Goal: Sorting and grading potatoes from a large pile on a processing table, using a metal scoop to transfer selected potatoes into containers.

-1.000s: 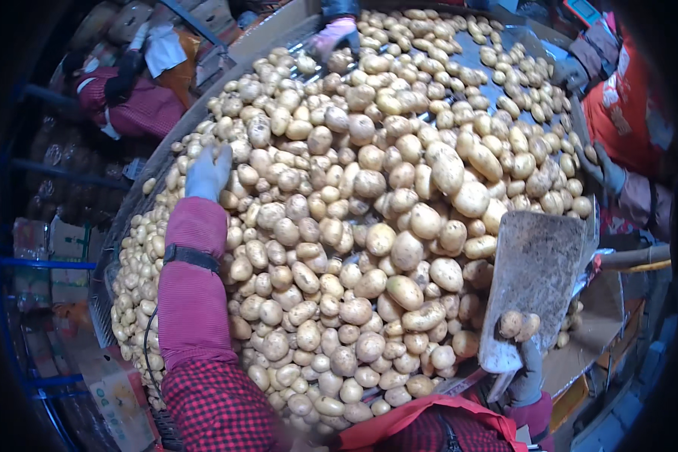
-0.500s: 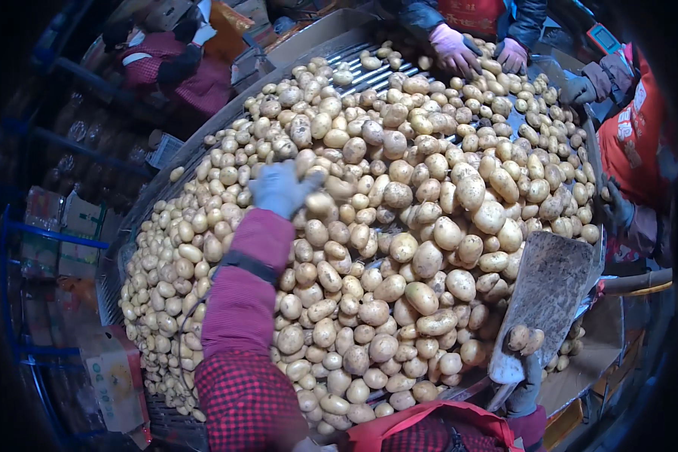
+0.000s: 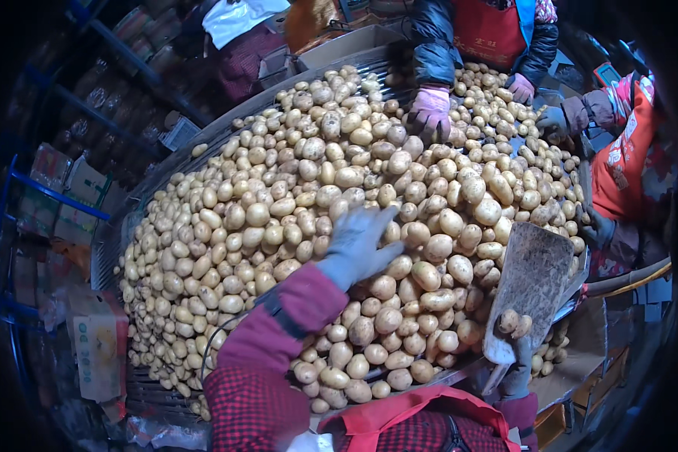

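Note:
A broad heap of pale potatoes (image 3: pixel 226 264) in many sizes, some smeared with soil, covers a slatted metal table (image 3: pixel 154 403). My left hand (image 3: pixel 358 245), in a grey-blue glove, lies over the middle of the heap. Its thumb and fingers are spread and rest against potatoes. My right hand (image 3: pixel 517 373), also in a grey glove, is at the near right, by the lower end of a soiled metal chute (image 3: pixel 535 271). Two potatoes (image 3: pixel 514 322) sit at its fingers, seemingly held there; the potatoes hide the fingertips.
Across the table a co-worker's pink-gloved hand (image 3: pixel 432 109) touches potatoes. Another co-worker in a red apron (image 3: pixel 627 162) stands at the right with grey gloves. Cardboard boxes (image 3: pixel 99 354) and blue rails (image 3: pixel 60 197) line the left. A cardboard flap (image 3: pixel 576 365) lies beyond the chute.
My left hand has moved right and nearer across the heap, turning its fingers rightward. The pink-gloved hand opposite has shifted nearer to me. The view has tilted slightly. My right hand stays by the chute.

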Motion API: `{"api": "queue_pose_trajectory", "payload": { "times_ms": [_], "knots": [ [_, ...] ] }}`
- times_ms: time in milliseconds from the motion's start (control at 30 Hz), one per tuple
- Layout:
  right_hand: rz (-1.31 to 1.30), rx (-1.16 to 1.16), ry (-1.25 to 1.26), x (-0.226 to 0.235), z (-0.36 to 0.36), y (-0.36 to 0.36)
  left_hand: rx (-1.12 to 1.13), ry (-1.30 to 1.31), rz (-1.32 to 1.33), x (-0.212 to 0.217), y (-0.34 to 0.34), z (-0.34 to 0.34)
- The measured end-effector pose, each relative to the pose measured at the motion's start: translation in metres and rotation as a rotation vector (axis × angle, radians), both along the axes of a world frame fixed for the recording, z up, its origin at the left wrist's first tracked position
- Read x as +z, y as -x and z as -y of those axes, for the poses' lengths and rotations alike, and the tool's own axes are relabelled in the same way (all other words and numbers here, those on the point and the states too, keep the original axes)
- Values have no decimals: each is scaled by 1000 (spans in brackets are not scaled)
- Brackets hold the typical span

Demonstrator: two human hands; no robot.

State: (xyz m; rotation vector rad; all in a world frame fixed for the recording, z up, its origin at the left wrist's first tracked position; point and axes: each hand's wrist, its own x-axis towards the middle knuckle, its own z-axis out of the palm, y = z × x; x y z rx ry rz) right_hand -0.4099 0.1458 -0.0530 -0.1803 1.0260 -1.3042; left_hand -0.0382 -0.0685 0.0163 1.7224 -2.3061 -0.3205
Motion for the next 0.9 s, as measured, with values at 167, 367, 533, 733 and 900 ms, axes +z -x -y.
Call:
{"api": "queue_pose_trajectory", "payload": {
  "times_ms": [167,367,533,733,900],
  "knots": [
    [-30,-32,41,7,0,-6,240,112,183,31,-104,-74],
    [-59,52,49,2,2,0,432,-407,169,44,-140,-74],
    [-57,-1,-61,10,7,-6,499,-397,41,26,-119,-52],
    [-90,-117,-97,14,8,-15,422,-330,25,9,-89,-24],
    [-188,-122,-114,-2,-8,1,361,-281,171,-4,-71,22]
  ]
}}
